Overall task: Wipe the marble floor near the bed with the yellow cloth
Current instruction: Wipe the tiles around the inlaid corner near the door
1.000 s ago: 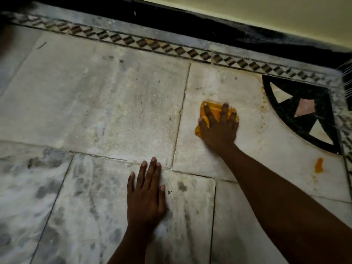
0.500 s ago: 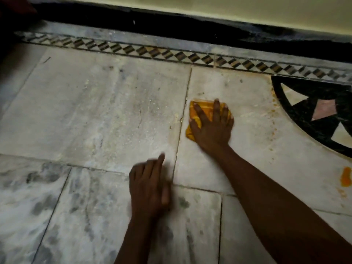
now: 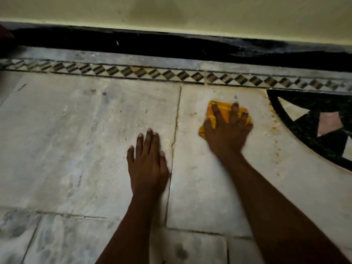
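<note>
A folded yellow cloth (image 3: 222, 111) lies on a pale marble floor slab (image 3: 202, 180), right of centre. My right hand (image 3: 227, 133) presses flat on top of the cloth, fingers spread over it, covering most of it. My left hand (image 3: 147, 161) rests palm down on the neighbouring marble slab (image 3: 76, 140), just left of the seam between the two slabs, fingers together and holding nothing. Small orange specks (image 3: 275, 121) dot the floor to the right of the cloth.
A black curved inlay with pale triangles (image 3: 312, 126) fills the right side. A diamond-pattern border strip (image 3: 152, 73) runs along the far edge, with a black skirting (image 3: 171, 48) and cream wall (image 3: 190, 14) behind it. Grey-veined slabs (image 3: 57, 242) lie nearest me.
My left hand lifted and moved forward onto the upper slab beside the seam. My right hand with the cloth slid left, then back right toward the inlay. The view has shifted closer to the wall.
</note>
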Motion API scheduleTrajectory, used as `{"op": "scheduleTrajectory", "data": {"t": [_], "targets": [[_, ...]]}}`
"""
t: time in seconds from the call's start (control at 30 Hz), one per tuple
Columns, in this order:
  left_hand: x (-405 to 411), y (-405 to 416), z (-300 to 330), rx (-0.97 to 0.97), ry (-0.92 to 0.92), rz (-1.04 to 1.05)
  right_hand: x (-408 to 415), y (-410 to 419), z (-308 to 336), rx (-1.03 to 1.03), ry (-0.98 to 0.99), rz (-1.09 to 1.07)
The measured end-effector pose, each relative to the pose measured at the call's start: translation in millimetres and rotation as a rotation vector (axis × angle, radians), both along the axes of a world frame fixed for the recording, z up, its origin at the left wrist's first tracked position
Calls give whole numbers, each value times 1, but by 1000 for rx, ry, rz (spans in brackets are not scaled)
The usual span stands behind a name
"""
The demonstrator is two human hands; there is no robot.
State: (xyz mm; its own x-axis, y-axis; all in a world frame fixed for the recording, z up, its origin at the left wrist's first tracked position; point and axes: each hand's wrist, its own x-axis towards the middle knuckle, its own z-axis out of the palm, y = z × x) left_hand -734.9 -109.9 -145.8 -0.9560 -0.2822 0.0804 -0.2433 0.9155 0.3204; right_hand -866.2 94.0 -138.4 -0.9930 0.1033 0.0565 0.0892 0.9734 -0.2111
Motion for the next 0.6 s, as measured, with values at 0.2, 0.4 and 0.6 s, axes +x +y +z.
{"op": "scheduleTrajectory", "data": {"t": [0.2,0.4,0.6], "targets": [[-1,0,11,35,7,11,67,-2,11,44,72,734],[-3,1,9,45,-15,15,5,63,13,44,52,221],[-2,2,10,33,-25,19,-38,-55,9,2,9,279]]}}
